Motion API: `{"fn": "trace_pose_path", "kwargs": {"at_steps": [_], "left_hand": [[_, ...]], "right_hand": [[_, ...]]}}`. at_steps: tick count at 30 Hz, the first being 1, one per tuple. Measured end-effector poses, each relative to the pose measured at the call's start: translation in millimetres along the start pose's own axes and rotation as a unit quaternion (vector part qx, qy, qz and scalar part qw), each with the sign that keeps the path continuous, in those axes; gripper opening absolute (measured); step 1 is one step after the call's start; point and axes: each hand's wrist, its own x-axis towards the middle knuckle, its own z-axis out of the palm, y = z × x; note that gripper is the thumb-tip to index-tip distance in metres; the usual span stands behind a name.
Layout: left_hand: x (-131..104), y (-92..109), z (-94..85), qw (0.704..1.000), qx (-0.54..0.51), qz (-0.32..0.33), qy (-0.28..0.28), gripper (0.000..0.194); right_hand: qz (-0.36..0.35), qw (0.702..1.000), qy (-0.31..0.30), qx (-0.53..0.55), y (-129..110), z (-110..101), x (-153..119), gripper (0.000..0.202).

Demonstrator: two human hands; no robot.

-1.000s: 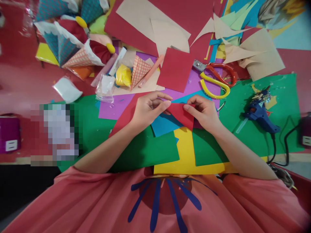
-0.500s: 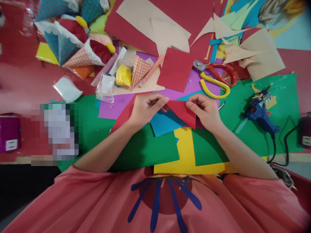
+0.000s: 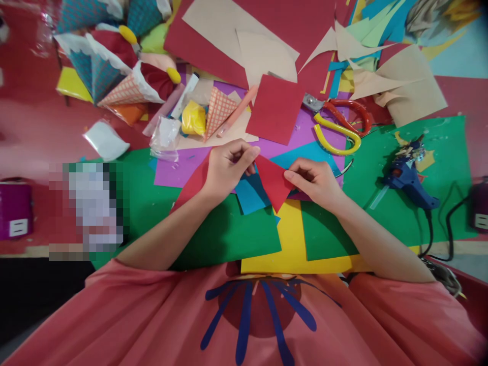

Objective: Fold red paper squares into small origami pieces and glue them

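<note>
A small red paper piece (image 3: 275,184) hangs between my two hands, its pointed end downward. My left hand (image 3: 234,165) pinches its upper left corner between thumb and fingers. At its right edge my right hand (image 3: 314,180) grips it with thumb and bent fingers. Beneath it lie a blue sheet (image 3: 251,195) and part of a yellow sheet (image 3: 292,234). Just above the hands rests a red square (image 3: 276,109). Scissors (image 3: 339,142) with red and yellow handles lie to the right of that square.
A blue glue gun (image 3: 409,183) with its cable rests on the green sheet (image 3: 450,152) at right. Fabric cones (image 3: 133,89) and a yellow packet (image 3: 193,118) are at upper left. Beige paper scraps (image 3: 412,86) lie at upper right.
The red piece has turned so that its point faces down nearer the middle. My right hand has moved left and slightly down; my left hand has shifted slightly left.
</note>
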Motion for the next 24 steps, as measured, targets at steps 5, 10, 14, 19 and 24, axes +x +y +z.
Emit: {"fn": "trace_pose_path", "kwargs": {"at_steps": [5, 10, 14, 19, 24], "left_hand": [[-3.1, -0.4, 1.6, 0.991, 0.054, 0.036, -0.12, 0.049], [-6.8, 4.3, 2.8, 0.975, 0.102, 0.042, -0.192, 0.05], [-4.3, 6.8, 0.9, 0.985, 0.008, -0.006, -0.173, 0.049], [-3.0, 5.7, -0.4, 0.987, 0.0, -0.023, -0.158, 0.054], [-4.3, 10.0, 1.2, 0.969, -0.076, -0.123, -0.198, 0.051]], "right_hand": [[-0.002, 0.996, 0.057, 0.066, -2.9, 1.7, -0.5, 0.039], [0.044, 0.987, 0.073, 0.135, -2.4, 2.1, 0.7, 0.04], [0.058, 0.987, 0.059, 0.139, -3.3, 1.3, 1.1, 0.041], [0.053, 0.988, 0.058, 0.135, -4.4, 1.4, 0.5, 0.042], [0.045, 0.987, 0.092, 0.125, -1.6, 0.7, 1.3, 0.039]]}}
